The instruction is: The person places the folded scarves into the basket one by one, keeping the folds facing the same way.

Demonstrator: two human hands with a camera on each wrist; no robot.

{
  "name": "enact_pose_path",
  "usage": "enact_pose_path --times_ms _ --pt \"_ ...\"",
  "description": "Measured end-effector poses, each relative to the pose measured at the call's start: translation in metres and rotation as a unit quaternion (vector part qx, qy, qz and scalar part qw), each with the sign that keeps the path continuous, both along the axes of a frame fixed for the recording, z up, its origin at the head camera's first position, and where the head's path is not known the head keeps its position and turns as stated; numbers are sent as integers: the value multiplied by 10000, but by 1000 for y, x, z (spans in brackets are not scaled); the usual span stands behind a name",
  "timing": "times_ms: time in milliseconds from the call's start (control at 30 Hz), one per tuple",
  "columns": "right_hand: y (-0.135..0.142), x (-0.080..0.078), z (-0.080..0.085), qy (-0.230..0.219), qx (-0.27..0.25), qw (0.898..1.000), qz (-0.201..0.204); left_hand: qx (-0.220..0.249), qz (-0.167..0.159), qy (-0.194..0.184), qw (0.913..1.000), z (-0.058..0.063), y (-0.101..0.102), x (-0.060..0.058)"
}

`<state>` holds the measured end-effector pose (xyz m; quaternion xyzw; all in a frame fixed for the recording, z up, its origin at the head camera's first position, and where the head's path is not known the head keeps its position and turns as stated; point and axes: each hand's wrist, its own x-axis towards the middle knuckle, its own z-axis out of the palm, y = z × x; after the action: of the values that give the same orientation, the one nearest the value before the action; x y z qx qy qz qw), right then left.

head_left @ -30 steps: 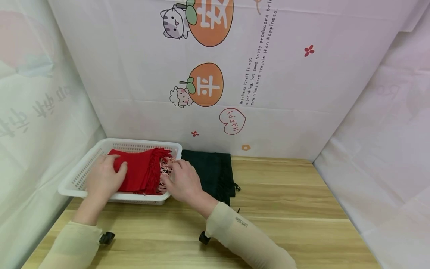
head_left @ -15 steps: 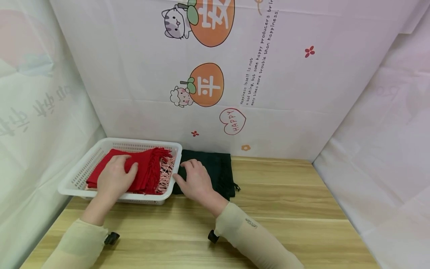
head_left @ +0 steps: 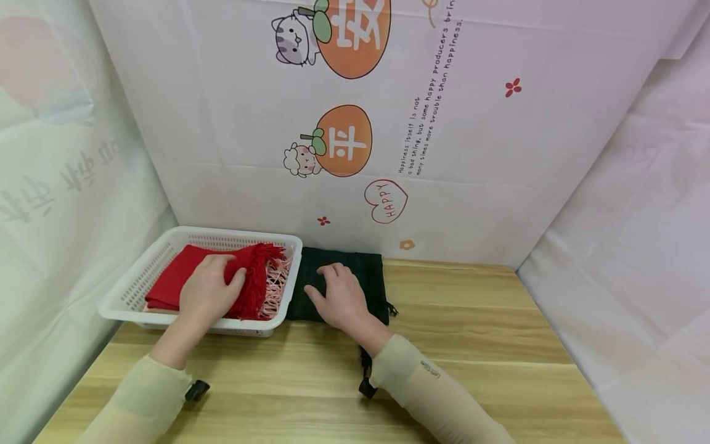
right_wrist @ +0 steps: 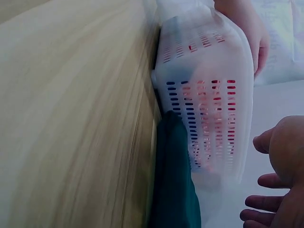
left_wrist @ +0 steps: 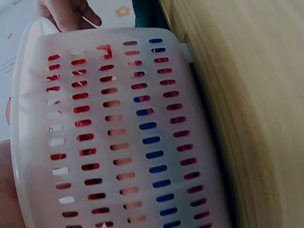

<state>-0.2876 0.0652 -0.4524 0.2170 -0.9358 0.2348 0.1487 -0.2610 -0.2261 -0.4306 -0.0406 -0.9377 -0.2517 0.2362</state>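
Observation:
A white slotted plastic basket [head_left: 133, 316] stands at the back left of the table. Inside lies a folded red fringed scarf [head_left: 180, 277] on top, with pale pink fringe [head_left: 275, 283] showing beside it. My left hand [head_left: 208, 293] is over the red scarf, fingers relaxed and bent over its middle. To the basket's right is a folded dark green fringed scarf [head_left: 307, 305], partly hidden by my right hand [head_left: 342, 302]. That hand hovers above it, fingers apart and holding nothing. In the right wrist view, the hand [right_wrist: 285, 175] is apart from the green scarf [right_wrist: 175, 185].
Through the slots of the basket wall [left_wrist: 38, 156] in the left wrist view, red, pink, blue and magenta layers show. A printed white sheet [head_left: 471, 203] rises behind the wooden table [head_left: 460, 320], and white sheets hang at both sides.
My left hand has slid right across the red scarf, uncovering its left part. The right hand has left the fringe at the basket's right rim and moved right over the green scarf.

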Motion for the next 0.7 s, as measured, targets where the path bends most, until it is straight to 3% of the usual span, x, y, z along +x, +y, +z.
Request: enact_pose_path --times_ms 700 --pt "33 -12 -15 -221 -36 9990 -396 121 -257 102 9995 2 33 -9"
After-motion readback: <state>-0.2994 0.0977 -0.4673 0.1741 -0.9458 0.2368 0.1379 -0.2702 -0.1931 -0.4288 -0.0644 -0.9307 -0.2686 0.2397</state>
